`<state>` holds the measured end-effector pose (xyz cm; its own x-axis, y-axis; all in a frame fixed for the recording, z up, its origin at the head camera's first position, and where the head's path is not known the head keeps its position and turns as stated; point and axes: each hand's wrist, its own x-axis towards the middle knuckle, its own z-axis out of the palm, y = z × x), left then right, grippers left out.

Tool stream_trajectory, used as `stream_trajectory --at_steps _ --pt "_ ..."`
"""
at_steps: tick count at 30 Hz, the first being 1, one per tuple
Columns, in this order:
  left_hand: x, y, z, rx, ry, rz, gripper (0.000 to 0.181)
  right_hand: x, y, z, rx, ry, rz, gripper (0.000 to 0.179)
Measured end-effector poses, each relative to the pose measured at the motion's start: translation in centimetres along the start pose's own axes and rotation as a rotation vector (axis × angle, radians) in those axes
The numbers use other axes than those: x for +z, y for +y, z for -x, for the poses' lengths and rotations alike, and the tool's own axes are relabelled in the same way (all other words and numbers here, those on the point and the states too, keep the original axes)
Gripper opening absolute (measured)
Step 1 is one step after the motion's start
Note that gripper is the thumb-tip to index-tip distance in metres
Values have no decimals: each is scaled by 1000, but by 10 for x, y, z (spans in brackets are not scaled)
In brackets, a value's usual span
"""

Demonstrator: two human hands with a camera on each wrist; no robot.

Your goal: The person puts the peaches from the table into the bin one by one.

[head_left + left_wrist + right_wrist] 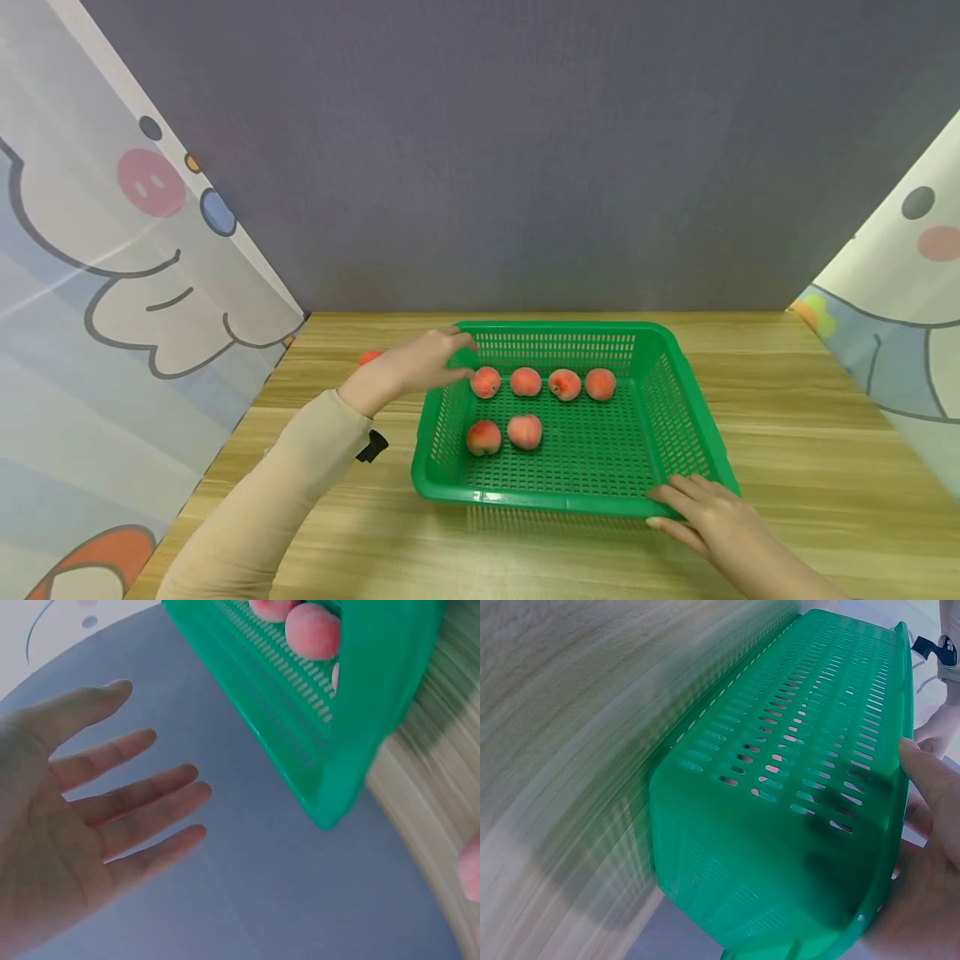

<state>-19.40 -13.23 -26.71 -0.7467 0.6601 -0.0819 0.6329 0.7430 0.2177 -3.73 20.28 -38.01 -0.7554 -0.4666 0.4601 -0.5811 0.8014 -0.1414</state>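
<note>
A green plastic basket (pixel 570 502) with slotted sides holds several red-pink peaches, four in a back row including one peach (pixel 600 384) at its right end, and two nearer the front left. My left hand (pixel 431 360) hovers over the basket's back left part with fingers spread and nothing in them; the left wrist view shows its bare palm (pixel 67 847). In the head view the fingertips overlap the leftmost back peach (pixel 486 383). At the front right corner my right hand (pixel 716 521) grips the rim, thumb outside and fingers over the inside.
Another peach (pixel 369 357) lies on the wooden table (pixel 322 517) left of the basket, partly hidden behind the left forearm. A grey wall (pixel 555 167) rises behind the table. Cartoon-printed curtains (pixel 90 275) hang at both sides. A black object (pixel 372 447) shows beside the left sleeve.
</note>
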Motion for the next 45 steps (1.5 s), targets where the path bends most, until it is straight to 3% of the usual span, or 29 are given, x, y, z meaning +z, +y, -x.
stream_trajectory --at_steps 8,22,29,37,45 --pt "1 -29 11 -77 128 112 33 0 0 -1 -14 17 1 22" --pt "31 -82 18 -158 257 116 32 2 3 1 -44 30 16 22" --pt "50 -97 18 -192 282 83 34 3 4 2 -39 28 7 22" --pt "69 -111 12 -253 250 50 39 1 1 0 -24 30 7 22" --pt "85 -119 8 -235 270 21 40 0 1 0 -25 29 0 22"
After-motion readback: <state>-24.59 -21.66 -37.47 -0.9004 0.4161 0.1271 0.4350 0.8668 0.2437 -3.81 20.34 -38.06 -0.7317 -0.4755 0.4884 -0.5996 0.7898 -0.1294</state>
